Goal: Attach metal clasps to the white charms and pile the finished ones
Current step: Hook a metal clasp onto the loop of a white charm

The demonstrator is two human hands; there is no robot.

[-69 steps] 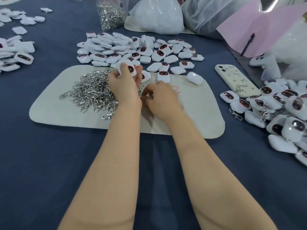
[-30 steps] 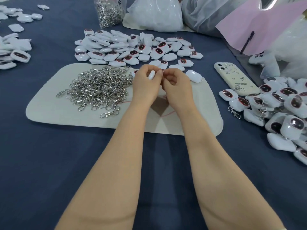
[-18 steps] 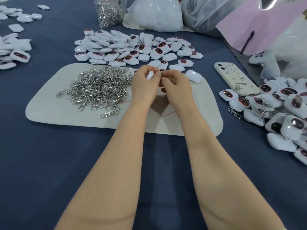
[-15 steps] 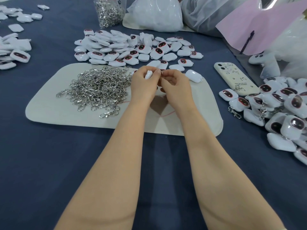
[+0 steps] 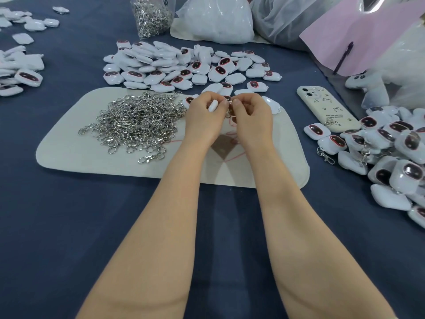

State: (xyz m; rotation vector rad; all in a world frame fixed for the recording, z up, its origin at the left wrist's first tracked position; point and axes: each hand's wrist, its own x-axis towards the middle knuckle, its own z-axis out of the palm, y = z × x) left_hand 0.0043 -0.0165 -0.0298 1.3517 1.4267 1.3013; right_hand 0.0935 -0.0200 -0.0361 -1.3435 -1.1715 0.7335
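Observation:
My left hand [image 5: 203, 116] pinches a white charm [image 5: 213, 105] above the beige mat [image 5: 69, 155]. My right hand [image 5: 251, 113] pinches a small metal clasp [image 5: 228, 109] right against that charm, fingertips of both hands meeting. A heap of loose metal clasps [image 5: 138, 123] lies on the mat to the left of my hands. Behind the mat spreads a pile of white charms [image 5: 184, 65] with dark red faces. At the right lies a pile of charms with clasps attached [image 5: 391, 153].
A cream phone [image 5: 326, 108] lies right of the mat. A clear bag of clasps [image 5: 150, 16] and white plastic bags [image 5: 216, 19] stand at the back. More white charms [image 5: 20, 63] lie at far left. Pink paper [image 5: 358, 33] with a pen sits back right.
Earlier my left hand was at the clasp heap holding a charm and my right hand was on the mat; both then came together at the mat's centre and have stayed nearly still, fingers working.

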